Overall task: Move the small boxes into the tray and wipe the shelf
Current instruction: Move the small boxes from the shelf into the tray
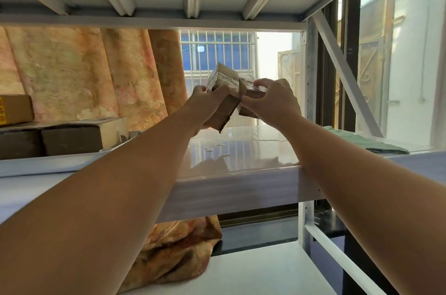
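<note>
Both my arms reach over the white shelf point(241, 149). My left hand point(207, 104) grips a small brown cardboard box point(225, 79), tilted, held in the air above the shelf. My right hand point(270, 101) holds a second small brown box point(252, 91) right beside it, the two boxes touching. A green cloth point(366, 143) lies flat at the shelf's right end. Small wet spots point(214, 147) shine on the shelf below the hands. No tray is in view.
Larger cardboard boxes point(79, 137) and a brown box with yellow print point(14, 110) stand at the shelf's left. An orange patterned curtain point(84, 77) hangs behind. The upper shelf point(154, 21) is close overhead. A diagonal brace point(345, 72) crosses the right side. A lower shelf point(253, 275) sits below.
</note>
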`<state>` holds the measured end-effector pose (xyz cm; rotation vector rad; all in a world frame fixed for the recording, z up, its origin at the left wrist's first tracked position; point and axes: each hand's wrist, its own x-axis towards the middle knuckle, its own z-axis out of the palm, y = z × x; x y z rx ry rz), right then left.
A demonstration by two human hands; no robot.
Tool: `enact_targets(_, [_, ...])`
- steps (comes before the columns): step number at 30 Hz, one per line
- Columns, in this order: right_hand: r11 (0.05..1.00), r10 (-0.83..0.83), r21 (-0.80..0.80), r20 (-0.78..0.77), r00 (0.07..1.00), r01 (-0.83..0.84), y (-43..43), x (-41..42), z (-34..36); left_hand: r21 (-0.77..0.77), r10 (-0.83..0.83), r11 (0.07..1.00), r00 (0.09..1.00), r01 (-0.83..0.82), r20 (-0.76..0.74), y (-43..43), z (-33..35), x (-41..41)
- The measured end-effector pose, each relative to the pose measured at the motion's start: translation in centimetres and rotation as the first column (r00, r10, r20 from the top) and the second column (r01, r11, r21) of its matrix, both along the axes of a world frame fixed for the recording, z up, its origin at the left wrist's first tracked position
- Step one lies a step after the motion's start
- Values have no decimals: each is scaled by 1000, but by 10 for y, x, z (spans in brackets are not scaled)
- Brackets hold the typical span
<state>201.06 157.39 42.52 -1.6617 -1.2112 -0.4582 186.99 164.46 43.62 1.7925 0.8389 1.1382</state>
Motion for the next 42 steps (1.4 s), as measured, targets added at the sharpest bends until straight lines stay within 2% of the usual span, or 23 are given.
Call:
enact_targets(2, [1000, -3, 21, -9, 1000, 3, 2, 1, 0, -132, -77, 988, 997, 77, 2, -3, -2, -3])
enact_targets(4, [1000, 0, 10, -18, 1000, 0, 2, 1, 0, -137, -66, 988, 998, 69, 24, -2, -1, -4])
enact_targets(6, [1000, -12, -10, -30, 999, 12, 2, 1, -1, -42, 12, 999, 1000, -12, 15, -3, -2, -5])
enact_targets(8, [999, -40, -18, -47, 998, 39, 2, 1, -1, 157, 184, 974, 976, -165, -119, -1, -4, -5])
enact_targets(10, [998, -52, -28, -51, 997, 51, 2, 2, -1, 325, 350, 908, 906, -265, -239, 2, -7, -7])
enact_targets(14, [998, -51, -38, -45, 998, 49, 1, 1, 0, 367, 467, 863, 826, -347, -317, 2, -6, -9])
enact_targets(17, [997, -64, -41, 7, 998, 64, 0, -5, 0, 498, 571, 779, 759, -380, -313, -6, -6, -10])
enact_targets(22, [983, -170, -50, 129, 977, 177, 0, -19, 4, 656, 680, 658, 665, -369, -309, -14, -4, -7])
enact_targets(24, [979, -192, -52, 117, 974, 199, 1, -27, 7, 700, 710, 632, 610, -333, -351, -15, 0, -10])
enact_targets(27, [979, -192, -56, 65, 979, 196, 0, -43, 13, 695, 672, 674, 599, -251, -435, -15, 11, -23])
enact_targets(30, [959, -259, -46, 246, 934, 278, -3, -60, 18, 650, 604, 733, 632, -201, -485, -11, 24, -41])
enact_targets(34, [984, -164, -54, 86, 983, 169, 4, -83, 35, 643, 602, 730, 662, -230, -447, 0, 37, -75])
enact_targets(42, [989, -121, -70, 128, 984, 131, 20, -148, 50, 632, 659, 711, 604, -308, -448, 16, 61, -163])
